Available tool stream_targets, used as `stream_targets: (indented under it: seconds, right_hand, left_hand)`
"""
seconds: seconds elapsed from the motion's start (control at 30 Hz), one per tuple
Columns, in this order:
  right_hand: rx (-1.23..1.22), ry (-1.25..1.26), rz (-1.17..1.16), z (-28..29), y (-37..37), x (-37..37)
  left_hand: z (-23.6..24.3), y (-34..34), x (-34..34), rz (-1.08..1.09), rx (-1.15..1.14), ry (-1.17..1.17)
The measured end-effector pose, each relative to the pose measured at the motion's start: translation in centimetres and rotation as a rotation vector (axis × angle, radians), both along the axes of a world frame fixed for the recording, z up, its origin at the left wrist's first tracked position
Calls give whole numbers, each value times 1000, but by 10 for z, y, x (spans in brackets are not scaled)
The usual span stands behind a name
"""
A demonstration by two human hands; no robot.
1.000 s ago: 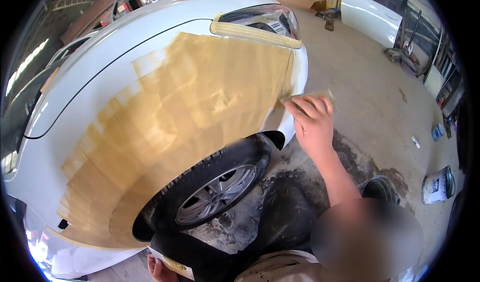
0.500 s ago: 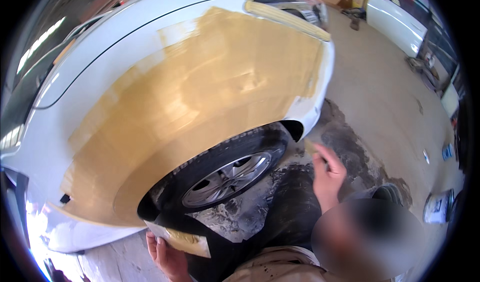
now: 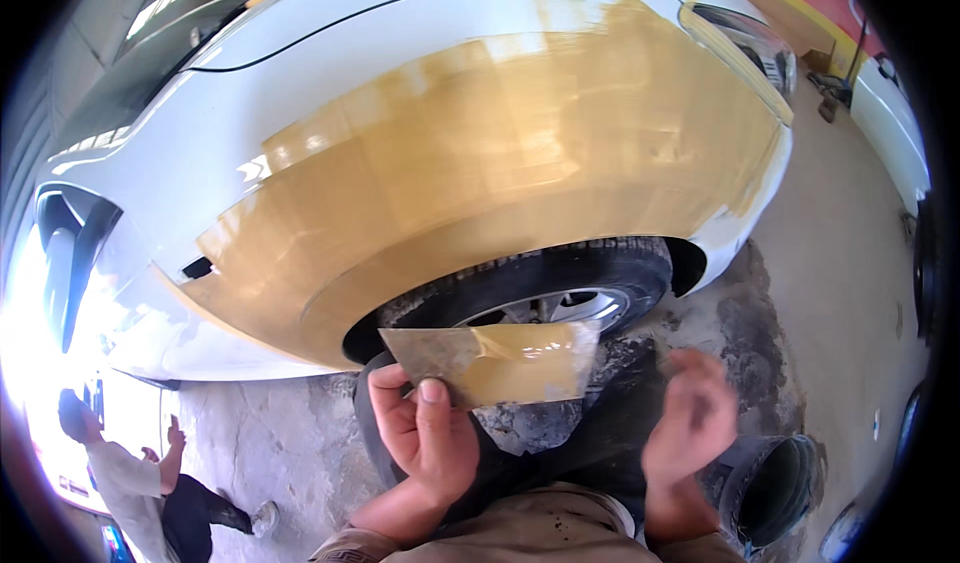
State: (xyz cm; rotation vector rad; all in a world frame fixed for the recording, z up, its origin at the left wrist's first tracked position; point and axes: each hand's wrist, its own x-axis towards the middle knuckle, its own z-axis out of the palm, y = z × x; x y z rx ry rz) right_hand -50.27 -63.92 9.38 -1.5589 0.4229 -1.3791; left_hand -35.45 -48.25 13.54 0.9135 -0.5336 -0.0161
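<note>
My left hand (image 3: 435, 448) grips a flat mixing plate (image 3: 425, 348) by its near left edge, thumb on top. Yellow body filler (image 3: 525, 363) covers much of the plate. To its right, my right hand (image 3: 695, 413) is raised with fingers pinched together and blurred by motion. A small tan spreader seems to be in that pinch, but now it barely shows. Beyond both hands is the white car's front fender (image 3: 480, 163), with a broad band of smooth yellow filler above the wheel arch. Neither hand touches the fender.
Below the arch stands the front wheel (image 3: 640, 273), partly behind the plate. Tape (image 3: 735, 58) edges the headlight (image 3: 755, 43). A dark bucket (image 3: 780, 488) sits at my right. A person (image 3: 135, 473) is at the far left. A white car door (image 3: 890, 128) stands at right.
My view has swung left, bringing the mirror and the other person into sight. The plate has come up in front of the wheel, and my right hand has drawn closer to it.
</note>
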Motion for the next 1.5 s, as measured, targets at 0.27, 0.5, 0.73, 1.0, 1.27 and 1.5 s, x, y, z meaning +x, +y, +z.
stream_targets:
  seconds: [0.27,0.5,0.73,1.0,1.27,1.5]
  right_hand:
    - [-730,177,-139,46,27,27]
    - [-731,175,-129,54,32,38]
    - [-722,237,-55,52,24,46]
    - [-289,131,-310,-33,-47,45]
    - [-370,26,-706,-56,-126,75]
    - [-358,-61,-736,-45,-146,94]
  left_hand:
    - [9,5,-12,96,11,-193]
    - [11,10,-15,138,26,-221]
    - [10,11,-9,172,69,-211]
    - [-1,60,40,627,64,-294]
    - [-3,71,30,606,453,-331]
    - [9,65,19,647,659,-441]
